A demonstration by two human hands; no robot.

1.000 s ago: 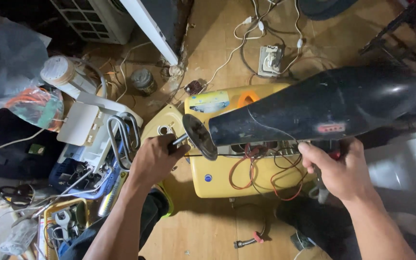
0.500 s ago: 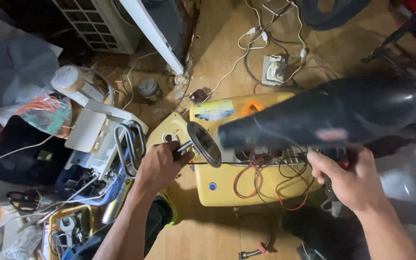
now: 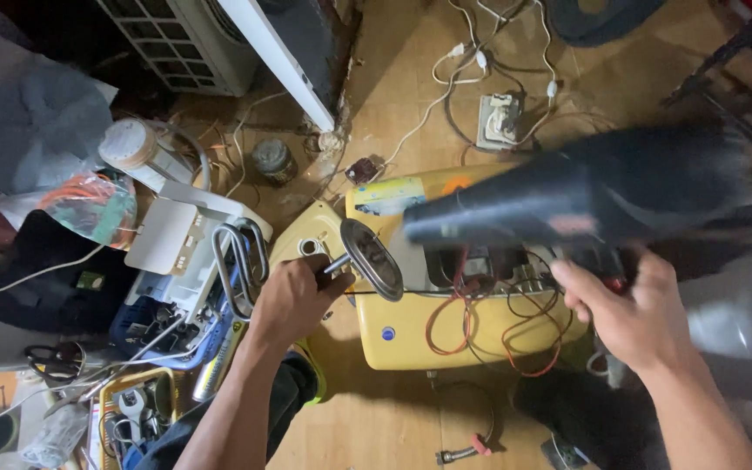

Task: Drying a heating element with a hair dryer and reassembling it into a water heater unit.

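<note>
While my left hand (image 3: 293, 296) grips the metal stub of an oval flange plate (image 3: 372, 258), fingers curled tight around it, my right hand (image 3: 627, 309) closes on the handle of a big black blower (image 3: 585, 196), blurred in view. Both hang over the open yellow water heater (image 3: 446, 335) with its red wires (image 3: 480, 318), lying on the wooden floor (image 3: 393, 87).

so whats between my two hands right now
In the head view, between the left hand and the right hand lie the oval metal flange that the left hand holds, then the opened yellow housing with its red wires.
</note>
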